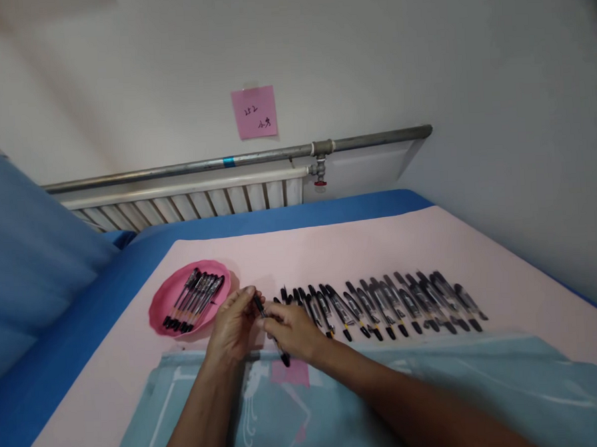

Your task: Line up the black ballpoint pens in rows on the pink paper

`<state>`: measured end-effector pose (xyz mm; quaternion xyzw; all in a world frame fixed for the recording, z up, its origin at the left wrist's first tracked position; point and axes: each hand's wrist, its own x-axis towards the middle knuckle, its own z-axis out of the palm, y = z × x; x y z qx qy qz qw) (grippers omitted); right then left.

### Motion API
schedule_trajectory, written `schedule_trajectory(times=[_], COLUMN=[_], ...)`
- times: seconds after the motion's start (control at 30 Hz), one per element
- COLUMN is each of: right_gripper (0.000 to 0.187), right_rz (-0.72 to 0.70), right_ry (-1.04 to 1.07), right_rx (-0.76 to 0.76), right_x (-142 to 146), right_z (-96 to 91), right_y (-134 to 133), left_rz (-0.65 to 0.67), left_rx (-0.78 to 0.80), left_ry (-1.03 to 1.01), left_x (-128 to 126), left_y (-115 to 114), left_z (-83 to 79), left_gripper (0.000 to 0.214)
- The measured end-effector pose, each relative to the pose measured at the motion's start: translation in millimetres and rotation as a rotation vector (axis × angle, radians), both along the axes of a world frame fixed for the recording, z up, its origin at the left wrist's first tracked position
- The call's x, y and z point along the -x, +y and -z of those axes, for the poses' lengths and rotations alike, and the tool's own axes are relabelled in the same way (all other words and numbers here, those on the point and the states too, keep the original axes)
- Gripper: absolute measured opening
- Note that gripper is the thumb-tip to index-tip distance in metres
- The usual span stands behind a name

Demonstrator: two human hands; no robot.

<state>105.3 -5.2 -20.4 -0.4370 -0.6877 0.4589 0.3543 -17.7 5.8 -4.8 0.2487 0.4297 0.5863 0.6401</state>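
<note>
Both my hands meet over the pink sheet and grip one black pen [271, 333]. My left hand [236, 327] pinches its upper end, near the cap. My right hand [297, 330] is closed round the barrel, with the tip sticking out below toward me. Just right of my hands a long row of black pens [383, 302] lies side by side on the sheet. To the left sits a pink plate [168, 298] holding several more pens [195, 299].
A pink sheet [360, 247] covers a blue table [278, 218]. A light blue cloth [487, 387] lies at the near edge under my arms. A radiator and pipe [225, 164] run along the back wall, with a pink note [254, 112] above.
</note>
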Motion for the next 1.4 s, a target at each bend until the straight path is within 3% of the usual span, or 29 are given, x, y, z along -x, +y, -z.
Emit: schedule_trajectory(times=[0.2,0.57,0.9,1.17,1.4], right_gripper=[0.020,0.019,0.014,0.017,0.014], right_rz=[0.072,0.034,-0.021,0.015,-0.011], right_ry=[0.044,0.088,-0.012,-0.045,-0.033], right_rx=[0.009,0.070,-0.042,-0.046,-0.053], right_x=[2,1,-1,-1,-1], right_z=[2.2,3.7,3.1,4.6,3.1], right_y=[0,0,0,2,0], left_rz=[-0.018,0.010,0.003,0.010,-0.007], left_rx=[-0.003,-0.004,-0.047,0.014,-0.054], left_ry=[-0.083,-0.026,0.110,0.139,0.184], left_x=[-11,-6,-7,-4,-3], left_y=[-3,-4,-5,-5,-5], left_z=[1.9,-4.4,-3.1,-2.7,-1.5], left_gripper=[0.020,0.022,0.024,0.032,0.026])
